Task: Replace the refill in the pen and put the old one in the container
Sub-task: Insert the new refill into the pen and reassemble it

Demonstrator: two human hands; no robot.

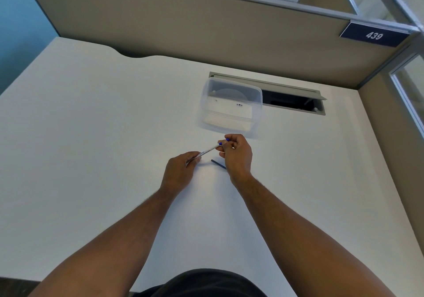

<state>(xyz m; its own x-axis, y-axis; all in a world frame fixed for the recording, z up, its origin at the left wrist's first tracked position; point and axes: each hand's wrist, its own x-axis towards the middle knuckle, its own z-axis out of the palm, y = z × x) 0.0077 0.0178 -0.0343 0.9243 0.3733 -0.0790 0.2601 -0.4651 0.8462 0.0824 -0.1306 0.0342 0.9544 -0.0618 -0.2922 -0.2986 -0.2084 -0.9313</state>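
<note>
A slim white pen (207, 151) with a blue end is held level above the white desk (91, 124). My left hand (181, 170) grips its near end. My right hand (235, 153) pinches the blue end between thumb and fingers. A thin dark refill (218, 163) lies on the desk just below the pen, partly hidden under my right hand. A clear plastic container (231, 106) stands open a short way beyond my right hand; I cannot tell if anything is in it.
Behind the container an open cable hatch (296, 101) is set into the desk. A beige partition (183, 26) with a sign reading 439 (374, 35) closes off the back.
</note>
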